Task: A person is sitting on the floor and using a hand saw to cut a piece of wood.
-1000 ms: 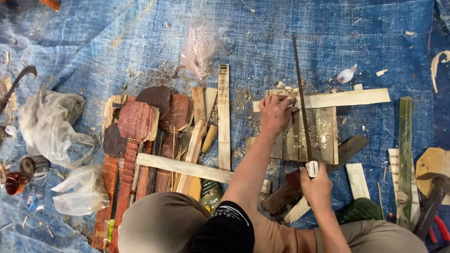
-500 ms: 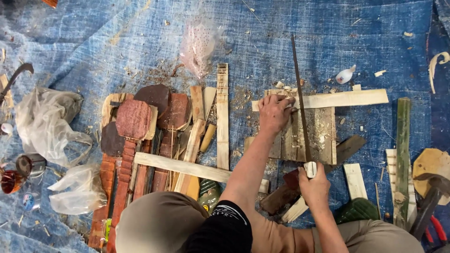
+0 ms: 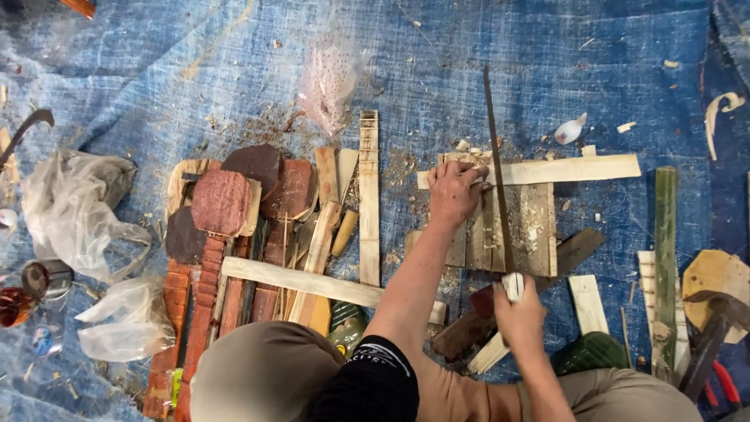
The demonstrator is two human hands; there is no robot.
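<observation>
Landmark: square grey-brown wooden block [image 3: 525, 230] lying on the blue tarpaulin [image 3: 234, 62].
Left hand [image 3: 455, 191]: arm stretched forward, palm down, fingers curled over the near end of the long pale wooden strip [image 3: 570, 169], pressing it onto the block's far edge.
Right hand [image 3: 517, 316]: just short of the block's near edge, wrist bent, fist wrapped tightly round the pale handle of the long thin dark saw blade [image 3: 497, 168].
Saw blade: runs from the handle across the block and over the strip; it probably rests in a cut, though the contact is too small to confirm.
Left of block: a pile of reddish and pale wood offcuts [image 3: 266, 234].
Right of block: an upright green bamboo stick [image 3: 665, 258].
</observation>
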